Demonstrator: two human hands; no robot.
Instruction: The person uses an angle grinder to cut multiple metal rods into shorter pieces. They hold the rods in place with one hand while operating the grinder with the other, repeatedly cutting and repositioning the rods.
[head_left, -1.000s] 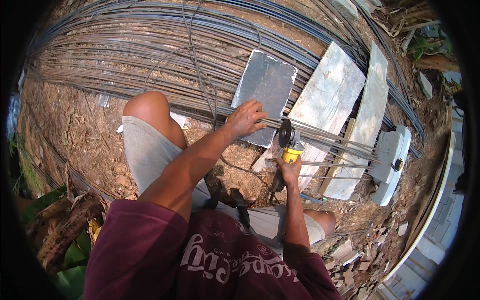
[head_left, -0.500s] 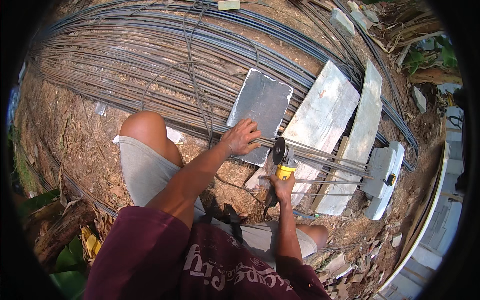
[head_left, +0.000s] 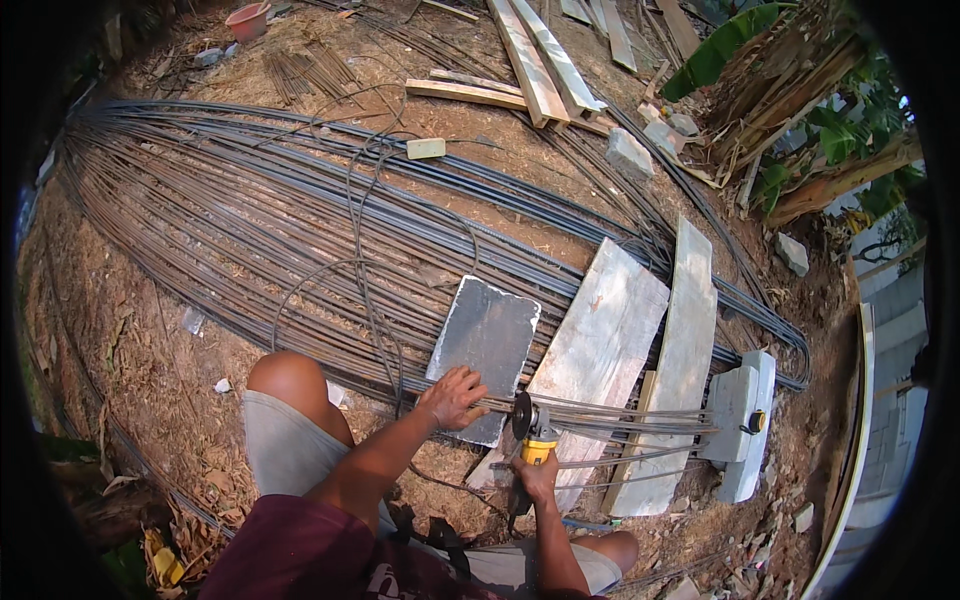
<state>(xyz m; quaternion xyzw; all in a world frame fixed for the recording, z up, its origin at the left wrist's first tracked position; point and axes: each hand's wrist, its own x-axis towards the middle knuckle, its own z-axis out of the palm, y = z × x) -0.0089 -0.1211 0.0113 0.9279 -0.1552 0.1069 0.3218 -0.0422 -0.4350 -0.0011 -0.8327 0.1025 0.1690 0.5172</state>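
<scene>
Left hand (head_left: 455, 398), right hand (head_left: 538, 478) and angle grinder (head_left: 540, 449) all sit lower in the view than half a second earlier, and more loose timber (head_left: 527, 62) shows at the top; their places relative to one another appear unchanged, consistent with an upward tilt of the head. Right-hand fingers are closed around the grinder's yellow and black body, which points away from the person, its disc (head_left: 522, 416) foremost. Steel rods (head_left: 650, 410) lie just beyond the right hand, their long axis running from the left hand rightward over the pale planks (head_left: 603, 310) to the pale blocks (head_left: 735, 420). Left-hand fingers are bent down at the rods, over the near part of the dark board (head_left: 485, 335); whether they grip or merely press cannot be told. Governing relation, in this judgement: the disc stands across the rods' line, just right of the left fingertips, making the left hand the nearer to it. Contact between disc and rods cannot be confirmed.
</scene>
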